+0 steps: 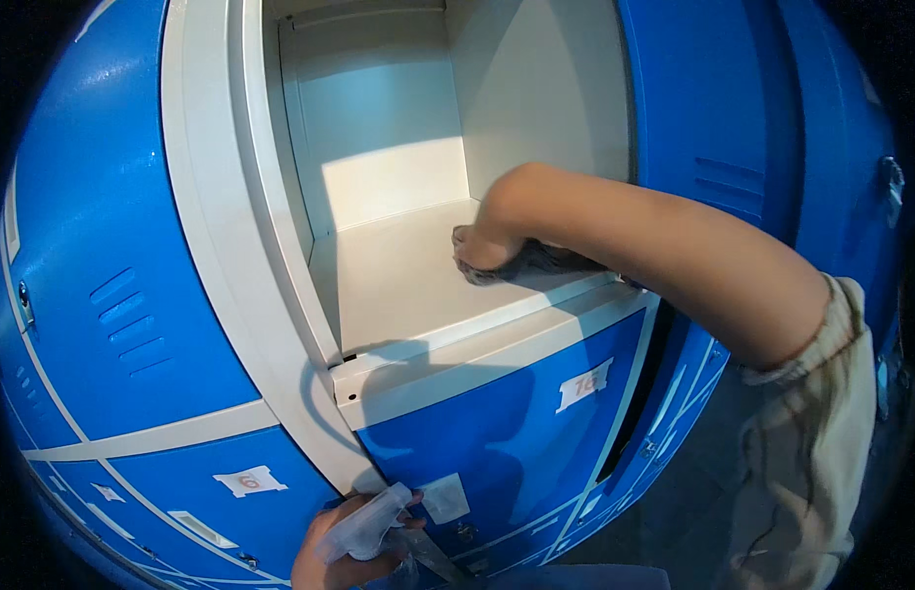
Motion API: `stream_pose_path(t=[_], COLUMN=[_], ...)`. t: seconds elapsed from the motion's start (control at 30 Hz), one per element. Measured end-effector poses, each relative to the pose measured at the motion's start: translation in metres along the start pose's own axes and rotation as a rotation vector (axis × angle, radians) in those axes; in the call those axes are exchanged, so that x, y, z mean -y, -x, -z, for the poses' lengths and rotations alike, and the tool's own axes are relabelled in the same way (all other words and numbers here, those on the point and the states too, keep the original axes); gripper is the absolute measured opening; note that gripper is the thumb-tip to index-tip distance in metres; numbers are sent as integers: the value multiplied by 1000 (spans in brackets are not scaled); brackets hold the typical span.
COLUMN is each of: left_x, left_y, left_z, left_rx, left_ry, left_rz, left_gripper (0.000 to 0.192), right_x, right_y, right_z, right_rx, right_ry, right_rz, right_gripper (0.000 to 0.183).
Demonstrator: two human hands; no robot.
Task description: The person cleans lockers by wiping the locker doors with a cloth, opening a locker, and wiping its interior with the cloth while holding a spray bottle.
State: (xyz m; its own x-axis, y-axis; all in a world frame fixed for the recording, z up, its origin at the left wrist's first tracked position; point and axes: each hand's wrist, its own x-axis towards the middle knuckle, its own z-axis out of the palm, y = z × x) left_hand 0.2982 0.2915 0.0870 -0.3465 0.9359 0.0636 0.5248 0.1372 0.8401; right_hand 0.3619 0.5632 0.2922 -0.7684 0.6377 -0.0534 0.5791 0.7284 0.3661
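Observation:
My right hand [494, 243] is inside the open compartment of a blue and white metal locker [398, 273], closed on a dark, crumpled cloth [479, 275] that lies against the compartment's floor near its right side. Part of the cloth is hidden behind my wrist and forearm. Low in the view, my left hand [347, 542] grips a translucent plastic spray bottle [373, 523], in front of the white locker frame. The bottle's lower part is hard to make out.
The blue locker door [701, 110] stands swung out at the right. Shut blue doors with handwritten number labels [584, 385] are below and at the left. A raised white lip [487, 324] edges the compartment's front. Small locks [466, 531] stick out from the doors.

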Motion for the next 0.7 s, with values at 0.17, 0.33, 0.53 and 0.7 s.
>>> stream_pose_path(t=[0.17, 0.33, 0.53, 0.7], left_x=[-21, -5, 21, 61], left_y=[14, 16, 12, -7], left_z=[-7, -7, -5, -6], left_rx=[-89, -88, -31, 81], left_ry=[343, 461, 376, 274], left_rz=[33, -80, -240, -228], left_gripper=[63, 61, 59, 60], right_x=[-1, -5, -6, -25], right_y=[94, 98, 21, -73], right_z=[7, -2, -4, -8], right_rx=[166, 92, 86, 174], right_ry=[21, -84, -100, -174], right_rz=[32, 46, 108, 137], right_gripper=[54, 54, 53, 55])
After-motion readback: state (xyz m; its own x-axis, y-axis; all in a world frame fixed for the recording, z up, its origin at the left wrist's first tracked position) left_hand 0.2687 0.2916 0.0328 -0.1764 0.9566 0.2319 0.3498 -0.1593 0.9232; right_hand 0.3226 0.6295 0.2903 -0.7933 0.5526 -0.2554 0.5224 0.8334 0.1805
